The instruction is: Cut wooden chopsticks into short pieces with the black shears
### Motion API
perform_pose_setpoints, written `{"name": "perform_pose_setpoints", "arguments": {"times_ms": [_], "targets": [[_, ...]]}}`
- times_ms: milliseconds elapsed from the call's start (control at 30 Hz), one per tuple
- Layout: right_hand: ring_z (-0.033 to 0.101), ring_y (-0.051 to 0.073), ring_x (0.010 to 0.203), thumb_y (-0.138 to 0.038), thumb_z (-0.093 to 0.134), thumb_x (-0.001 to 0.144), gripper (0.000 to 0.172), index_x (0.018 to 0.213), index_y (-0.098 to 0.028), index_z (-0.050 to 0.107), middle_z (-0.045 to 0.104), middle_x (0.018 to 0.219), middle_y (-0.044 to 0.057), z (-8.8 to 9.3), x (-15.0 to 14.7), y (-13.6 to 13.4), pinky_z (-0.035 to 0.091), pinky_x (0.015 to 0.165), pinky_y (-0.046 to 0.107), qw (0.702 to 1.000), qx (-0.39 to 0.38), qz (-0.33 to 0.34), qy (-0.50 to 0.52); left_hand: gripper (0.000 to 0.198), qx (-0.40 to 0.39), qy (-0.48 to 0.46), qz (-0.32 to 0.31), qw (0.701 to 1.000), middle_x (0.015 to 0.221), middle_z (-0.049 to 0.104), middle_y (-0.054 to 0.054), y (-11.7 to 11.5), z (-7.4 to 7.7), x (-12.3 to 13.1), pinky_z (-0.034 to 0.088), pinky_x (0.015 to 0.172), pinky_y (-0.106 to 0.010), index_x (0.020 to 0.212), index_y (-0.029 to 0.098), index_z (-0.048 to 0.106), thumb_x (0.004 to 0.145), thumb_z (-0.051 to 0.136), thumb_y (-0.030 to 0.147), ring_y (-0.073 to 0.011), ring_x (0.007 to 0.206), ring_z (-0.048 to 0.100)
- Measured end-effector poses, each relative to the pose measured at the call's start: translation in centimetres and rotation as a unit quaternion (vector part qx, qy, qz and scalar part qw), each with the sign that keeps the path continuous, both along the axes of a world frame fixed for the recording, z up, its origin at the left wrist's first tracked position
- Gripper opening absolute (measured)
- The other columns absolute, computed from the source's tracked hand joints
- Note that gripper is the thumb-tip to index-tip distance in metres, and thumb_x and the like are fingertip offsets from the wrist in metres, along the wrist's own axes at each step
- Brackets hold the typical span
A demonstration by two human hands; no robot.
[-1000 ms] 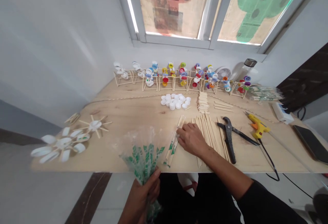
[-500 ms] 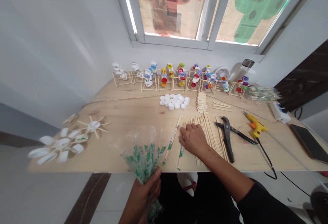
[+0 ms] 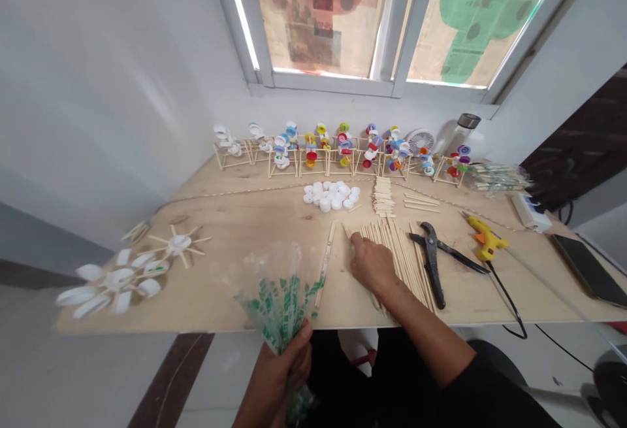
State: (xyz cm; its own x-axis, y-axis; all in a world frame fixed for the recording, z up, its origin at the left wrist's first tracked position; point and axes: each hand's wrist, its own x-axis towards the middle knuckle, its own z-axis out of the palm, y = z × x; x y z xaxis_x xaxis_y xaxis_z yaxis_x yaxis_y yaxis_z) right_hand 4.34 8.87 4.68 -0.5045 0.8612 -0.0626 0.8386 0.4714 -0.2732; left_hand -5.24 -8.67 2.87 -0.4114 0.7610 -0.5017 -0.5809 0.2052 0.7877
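My left hand (image 3: 291,366) is closed around a bunch of clear plastic wrappers (image 3: 281,304) with green print, held at the table's front edge. My right hand (image 3: 373,264) rests at the left side of a spread of bare wooden chopsticks (image 3: 406,258). Its fingers are pinched on a chopstick, whose tip (image 3: 345,227) pokes out past them; whether it is one or a pair I cannot tell. Between the hands lies a chopstick pair (image 3: 327,255) with a printed wrapper partly along it.
Right of the sticks are black-handled pliers (image 3: 432,264), a yellow glue gun (image 3: 487,238) and a phone (image 3: 590,268). White bottle caps (image 3: 333,196) and short cut sticks (image 3: 383,196) lie mid-table. Small cap wheels on stick frames (image 3: 311,153) line the wall. A cap-and-stick wheel (image 3: 119,278) lies left.
My right hand has turned and its fingers have drawn into a pinch. The printed wrapper and sticks that showed below it no longer show there. My left hand has barely moved.
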Motion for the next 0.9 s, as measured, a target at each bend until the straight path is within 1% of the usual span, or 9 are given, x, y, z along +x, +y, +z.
{"name": "perform_pose_setpoints", "arguments": {"times_ms": [133, 233, 300, 400, 433, 467, 567, 700, 900], "targets": [[0.062, 0.019, 0.070, -0.011, 0.044, 0.076, 0.033, 0.109, -0.018, 0.045, 0.064, 0.082, 0.005, 0.3, 1.1, 0.0, 0.041, 0.060, 0.029, 0.990, -0.041, -0.017, 0.131, 0.036, 0.018, 0.009, -0.007, 1.000, 0.041, 0.030, 0.010, 0.4, 1.1, 0.4, 0.024, 0.034, -0.016, 0.055, 0.018, 0.040, 0.068, 0.069, 0.035, -0.0033, 0.034, 0.026], [0.060, 0.012, 0.065, -0.014, 0.041, 0.079, 0.033, 0.112, -0.019, 0.040, 0.060, 0.080, 0.000, 0.3, 1.5, -1.2, 0.044, 0.057, 0.022, 0.972, -0.077, -0.012, 0.221, 0.026, 0.026, 0.032, 0.003, 0.999, 0.048, 0.048, 0.004, 1.1, 2.1, 1.1, 0.038, 0.044, -0.018, 0.058, 0.016, 0.053, 0.068, 0.068, 0.035, -0.0069, 0.043, 0.044], [0.058, 0.011, 0.064, -0.015, 0.043, 0.079, 0.032, 0.111, -0.019, 0.040, 0.057, 0.077, -0.001, 0.2, 1.6, -2.4, 0.045, 0.058, 0.021, 0.941, -0.115, -0.017, 0.318, 0.023, 0.017, 0.024, 0.006, 1.000, 0.062, 0.061, -0.001, 1.6, 2.4, 1.6, 0.046, 0.055, -0.022, 0.068, 0.014, 0.062, 0.067, 0.069, 0.036, -0.0123, 0.057, 0.056], [0.055, 0.012, 0.065, -0.015, 0.050, 0.074, 0.033, 0.106, -0.020, 0.045, 0.053, 0.072, -0.003, 0.0, 1.5, -4.5, 0.045, 0.061, 0.024, 0.851, -0.193, -0.043, 0.486, 0.031, -0.009, -0.048, -0.023, 0.999, 0.070, 0.067, -0.006, 2.0, 2.5, 2.4, 0.049, 0.057, -0.027, 0.078, 0.013, 0.065, 0.063, 0.071, 0.039, -0.0177, 0.062, 0.062], [0.054, 0.012, 0.066, -0.014, 0.052, 0.073, 0.033, 0.105, -0.021, 0.047, 0.052, 0.071, -0.003, 0.0, 1.4, -5.1, 0.045, 0.062, 0.024, 0.829, -0.211, -0.053, 0.515, 0.032, -0.016, -0.069, -0.029, 0.997, 0.066, 0.067, -0.006, 2.0, 2.5, 2.7, 0.048, 0.053, -0.027, 0.078, 0.013, 0.065, 0.062, 0.072, 0.040, -0.0178, 0.059, 0.061], [0.054, 0.012, 0.066, -0.014, 0.053, 0.072, 0.034, 0.104, -0.021, 0.048, 0.052, 0.071, -0.004, -0.1, 1.4, -5.6, 0.045, 0.064, 0.025, 0.818, -0.222, -0.063, 0.526, 0.032, -0.017, -0.083, -0.027, 0.996, 0.064, 0.066, -0.005, 2.0, 2.5, 2.9, 0.047, 0.050, -0.026, 0.078, 0.013, 0.064, 0.061, 0.073, 0.039, -0.0176, 0.056, 0.061], [0.053, 0.012, 0.066, -0.015, 0.054, 0.071, 0.035, 0.105, -0.022, 0.049, 0.053, 0.072, -0.004, -0.4, 1.5, -6.6, 0.044, 0.065, 0.027, 0.802, -0.241, -0.083, 0.541, 0.033, -0.013, -0.077, 0.002, 0.997, 0.060, 0.064, -0.001, 1.9, 2.8, 3.5, 0.043, 0.047, -0.024, 0.082, 0.017, 0.062, 0.059, 0.074, 0.037, -0.0159, 0.054, 0.058], [0.053, 0.013, 0.065, -0.017, 0.058, 0.070, 0.039, 0.108, -0.022, 0.049, 0.054, 0.071, -0.003, -0.6, 1.5, -6.9, 0.044, 0.065, 0.027, 0.782, -0.264, -0.097, 0.556, 0.032, 0.005, -0.030, -0.042, 0.999, 0.045, 0.054, 0.002, 1.7, 3.0, 3.9, 0.039, 0.046, -0.023, 0.075, 0.016, 0.062, 0.064, 0.069, 0.046, -0.0119, 0.043, 0.049], [0.054, 0.013, 0.068, -0.032, 0.058, 0.075, 0.029, 0.101, -0.020, 0.056, 0.058, 0.072, -0.001, 1.3, 1.6, -5.1, 0.042, 0.066, 0.026, 0.720, -0.295, -0.140, 0.613, 0.039, 0.014, 0.041, -0.073, 0.996, 0.043, 0.043, 0.006, 1.2, 1.3, 4.2, 0.025, 0.038, -0.019, 0.074, 0.016, 0.062, 0.069, 0.062, 0.055, -0.0054, 0.033, 0.033]]}}
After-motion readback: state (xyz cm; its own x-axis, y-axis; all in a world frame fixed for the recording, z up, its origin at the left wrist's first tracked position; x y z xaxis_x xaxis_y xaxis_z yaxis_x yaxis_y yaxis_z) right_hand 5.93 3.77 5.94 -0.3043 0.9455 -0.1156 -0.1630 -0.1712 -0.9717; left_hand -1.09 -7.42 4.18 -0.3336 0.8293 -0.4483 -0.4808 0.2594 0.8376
